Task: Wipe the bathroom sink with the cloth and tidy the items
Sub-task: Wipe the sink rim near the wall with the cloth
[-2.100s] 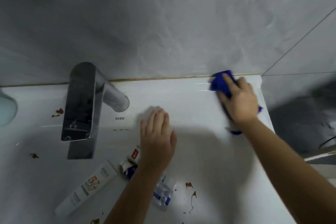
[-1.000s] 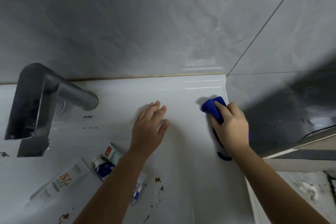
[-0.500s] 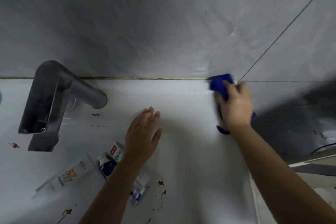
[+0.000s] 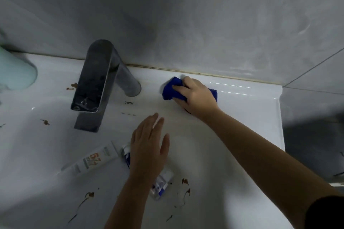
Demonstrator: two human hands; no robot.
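The white sink (image 4: 256, 117) fills the view, with brown stains scattered over it. My right hand (image 4: 195, 96) grips a bunched blue cloth (image 4: 170, 91) and presses it on the sink's back ledge, just right of the chrome faucet (image 4: 96, 80). My left hand (image 4: 149, 145) lies flat with straight fingers at the basin's slope, holding nothing. Under and beside it lie a white tube (image 4: 91, 161) with orange print and a squeezed blue-and-white tube (image 4: 162, 182), partly hidden by my wrist.
A grey tiled wall (image 4: 186, 15) rises right behind the ledge. A pale green object (image 4: 14, 72) stands at the far left on the ledge. Brown stains (image 4: 186, 186) mark the basin near the front and left of the faucet. The sink's right edge drops off.
My right hand has slid the blue cloth leftward along the back ledge, from the right corner to beside the faucet. My left hand stays flat in about the same spot.
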